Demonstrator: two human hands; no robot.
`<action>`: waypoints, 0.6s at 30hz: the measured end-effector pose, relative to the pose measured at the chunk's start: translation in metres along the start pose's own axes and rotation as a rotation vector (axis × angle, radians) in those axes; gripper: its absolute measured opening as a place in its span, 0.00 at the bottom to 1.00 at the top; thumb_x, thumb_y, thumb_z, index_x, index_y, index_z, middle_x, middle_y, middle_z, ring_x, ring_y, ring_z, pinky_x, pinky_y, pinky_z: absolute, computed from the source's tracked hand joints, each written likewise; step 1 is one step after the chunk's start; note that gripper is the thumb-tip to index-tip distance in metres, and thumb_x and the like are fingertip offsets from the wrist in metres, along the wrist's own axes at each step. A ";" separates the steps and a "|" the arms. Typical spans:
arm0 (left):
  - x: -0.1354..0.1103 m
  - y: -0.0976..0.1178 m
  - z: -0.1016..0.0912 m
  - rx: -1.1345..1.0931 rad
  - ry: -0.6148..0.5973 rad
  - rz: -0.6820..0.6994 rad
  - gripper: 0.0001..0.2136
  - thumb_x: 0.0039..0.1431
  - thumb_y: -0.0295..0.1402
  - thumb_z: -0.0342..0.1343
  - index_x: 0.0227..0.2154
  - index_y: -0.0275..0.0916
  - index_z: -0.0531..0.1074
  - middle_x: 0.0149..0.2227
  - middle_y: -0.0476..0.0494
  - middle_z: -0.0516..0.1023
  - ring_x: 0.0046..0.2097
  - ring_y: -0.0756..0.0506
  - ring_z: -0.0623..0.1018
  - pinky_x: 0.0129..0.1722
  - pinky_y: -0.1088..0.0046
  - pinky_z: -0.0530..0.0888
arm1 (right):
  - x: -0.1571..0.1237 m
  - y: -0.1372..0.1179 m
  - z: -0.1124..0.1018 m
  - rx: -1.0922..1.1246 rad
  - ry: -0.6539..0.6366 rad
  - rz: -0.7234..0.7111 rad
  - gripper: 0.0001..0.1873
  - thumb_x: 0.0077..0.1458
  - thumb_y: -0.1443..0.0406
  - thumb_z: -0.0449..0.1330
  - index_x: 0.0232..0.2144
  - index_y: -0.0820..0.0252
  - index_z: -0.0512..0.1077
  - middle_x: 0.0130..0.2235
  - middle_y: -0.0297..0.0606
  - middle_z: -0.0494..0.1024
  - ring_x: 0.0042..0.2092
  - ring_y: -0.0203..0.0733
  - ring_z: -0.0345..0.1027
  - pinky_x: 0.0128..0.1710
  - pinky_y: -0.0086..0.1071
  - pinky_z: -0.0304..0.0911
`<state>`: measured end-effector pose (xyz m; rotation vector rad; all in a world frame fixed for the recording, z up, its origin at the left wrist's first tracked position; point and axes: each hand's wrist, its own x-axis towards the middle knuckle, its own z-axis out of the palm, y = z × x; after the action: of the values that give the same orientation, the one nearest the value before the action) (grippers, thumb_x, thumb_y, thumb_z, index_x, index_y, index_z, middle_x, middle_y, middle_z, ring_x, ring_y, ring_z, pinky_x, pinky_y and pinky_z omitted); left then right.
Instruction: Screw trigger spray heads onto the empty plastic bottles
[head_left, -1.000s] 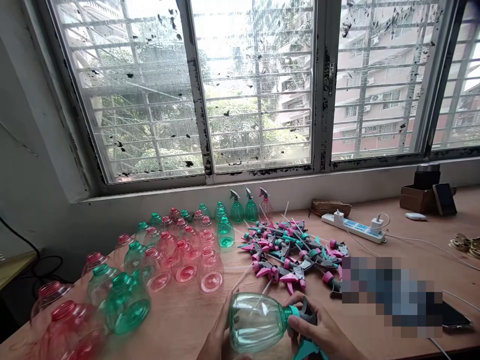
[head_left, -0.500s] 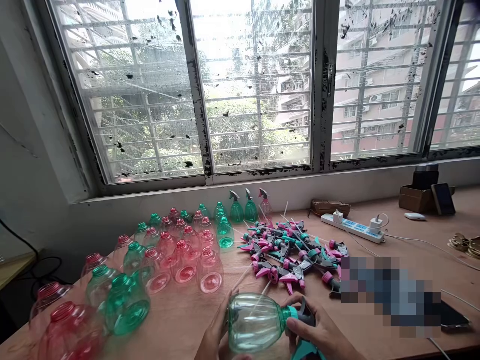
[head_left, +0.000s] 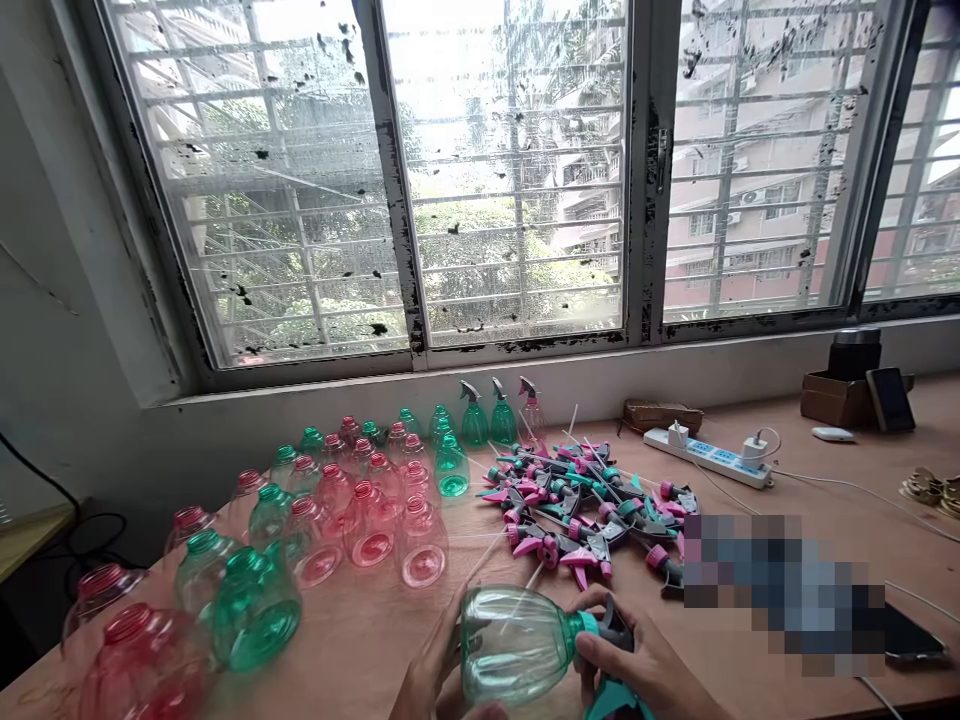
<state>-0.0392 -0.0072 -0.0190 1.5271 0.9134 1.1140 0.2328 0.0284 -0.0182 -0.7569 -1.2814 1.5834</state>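
Note:
A clear green bottle [head_left: 517, 645] lies on its side near the front edge of the wooden table [head_left: 360, 640]. My left hand [head_left: 435, 670] is wrapped round its base end. My right hand [head_left: 637, 660] grips the teal and grey spray head [head_left: 611, 640] sitting on the bottle's neck, fingers closed around it. A thin white tube shows inside the bottle. Just beyond my hands lies a pile of pink and teal spray heads [head_left: 585, 500].
Several empty pink and green bottles [head_left: 337, 510] crowd the table's left half. Three bottles with spray heads [head_left: 499, 415] stand by the window wall. A white power strip [head_left: 709, 455], cables, a phone [head_left: 907, 630] and a small box [head_left: 836, 395] lie to the right.
The bottle has shifted slightly in my hands, and my right fingers have moved a little on the spray head. Everything else on the table is as before.

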 end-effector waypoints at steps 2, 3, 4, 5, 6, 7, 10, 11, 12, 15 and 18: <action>0.000 0.000 0.000 0.041 0.024 0.024 0.50 0.51 0.52 0.69 0.72 0.52 0.48 0.68 0.38 0.67 0.68 0.29 0.67 0.66 0.54 0.66 | -0.001 -0.003 0.001 -0.008 0.012 -0.002 0.27 0.49 0.46 0.71 0.40 0.59 0.71 0.25 0.31 0.80 0.24 0.41 0.77 0.25 0.30 0.69; 0.000 -0.002 0.000 0.072 0.042 0.038 0.50 0.51 0.52 0.69 0.72 0.53 0.48 0.69 0.39 0.66 0.68 0.30 0.67 0.67 0.54 0.65 | -0.001 -0.004 0.001 -0.009 0.018 0.003 0.28 0.49 0.46 0.71 0.40 0.58 0.71 0.25 0.31 0.80 0.24 0.41 0.77 0.25 0.30 0.68; 0.000 -0.005 0.000 0.100 0.056 0.048 0.49 0.51 0.52 0.69 0.71 0.54 0.48 0.69 0.38 0.67 0.67 0.30 0.68 0.67 0.54 0.64 | -0.001 -0.005 0.002 -0.008 0.025 0.010 0.28 0.49 0.45 0.71 0.40 0.58 0.70 0.24 0.31 0.79 0.24 0.41 0.77 0.25 0.29 0.68; 0.000 -0.008 0.001 0.112 0.061 0.054 0.48 0.53 0.52 0.67 0.71 0.54 0.48 0.68 0.38 0.68 0.66 0.31 0.70 0.67 0.54 0.65 | -0.002 -0.005 0.002 -0.003 0.031 0.016 0.29 0.49 0.45 0.70 0.41 0.58 0.70 0.24 0.30 0.80 0.24 0.41 0.77 0.24 0.29 0.67; 0.000 -0.010 0.002 0.105 0.055 0.056 0.46 0.55 0.53 0.65 0.72 0.55 0.47 0.67 0.37 0.69 0.65 0.32 0.72 0.66 0.54 0.66 | -0.002 -0.005 0.001 0.001 0.035 0.021 0.29 0.48 0.44 0.71 0.41 0.58 0.70 0.24 0.30 0.79 0.24 0.41 0.77 0.24 0.28 0.67; 0.000 -0.011 0.003 0.082 0.043 0.058 0.46 0.57 0.53 0.64 0.72 0.55 0.45 0.67 0.37 0.69 0.64 0.32 0.73 0.65 0.54 0.67 | -0.002 -0.005 0.001 0.004 0.038 0.022 0.29 0.48 0.44 0.71 0.41 0.57 0.69 0.24 0.30 0.79 0.24 0.40 0.77 0.24 0.28 0.66; -0.001 -0.007 0.007 0.008 0.016 0.066 0.50 0.54 0.54 0.65 0.72 0.55 0.40 0.68 0.38 0.67 0.65 0.31 0.71 0.65 0.54 0.66 | -0.002 -0.004 0.001 -0.001 0.030 0.015 0.30 0.47 0.44 0.71 0.41 0.58 0.70 0.24 0.30 0.79 0.24 0.40 0.77 0.24 0.28 0.67; -0.001 -0.003 0.008 -0.003 0.012 0.060 0.51 0.53 0.54 0.66 0.72 0.55 0.40 0.68 0.39 0.67 0.66 0.30 0.70 0.66 0.54 0.64 | -0.002 -0.004 0.002 -0.007 0.023 0.013 0.30 0.47 0.44 0.72 0.41 0.58 0.70 0.24 0.30 0.79 0.24 0.40 0.77 0.24 0.28 0.67; -0.002 0.000 0.009 -0.008 0.009 0.049 0.51 0.53 0.54 0.66 0.72 0.55 0.41 0.68 0.39 0.67 0.66 0.30 0.70 0.67 0.54 0.64 | -0.002 -0.003 0.002 -0.012 0.015 0.010 0.30 0.47 0.45 0.72 0.41 0.58 0.70 0.25 0.31 0.80 0.24 0.40 0.77 0.25 0.29 0.68; -0.004 0.007 0.007 0.036 0.029 0.043 0.47 0.54 0.53 0.66 0.72 0.55 0.46 0.70 0.41 0.65 0.66 0.29 0.71 0.67 0.53 0.64 | -0.002 -0.004 0.002 -0.015 -0.008 -0.001 0.28 0.48 0.46 0.71 0.40 0.59 0.70 0.24 0.31 0.80 0.24 0.39 0.76 0.24 0.29 0.68; -0.004 0.002 0.006 0.136 0.095 0.086 0.44 0.54 0.52 0.66 0.70 0.56 0.51 0.73 0.43 0.59 0.68 0.29 0.66 0.67 0.55 0.64 | -0.002 -0.005 0.002 -0.020 -0.017 -0.003 0.27 0.50 0.45 0.70 0.39 0.59 0.71 0.24 0.31 0.80 0.23 0.39 0.75 0.24 0.29 0.68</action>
<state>-0.0345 -0.0132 -0.0182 1.6482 1.0133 1.2154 0.2336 0.0258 -0.0135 -0.7551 -1.3115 1.5804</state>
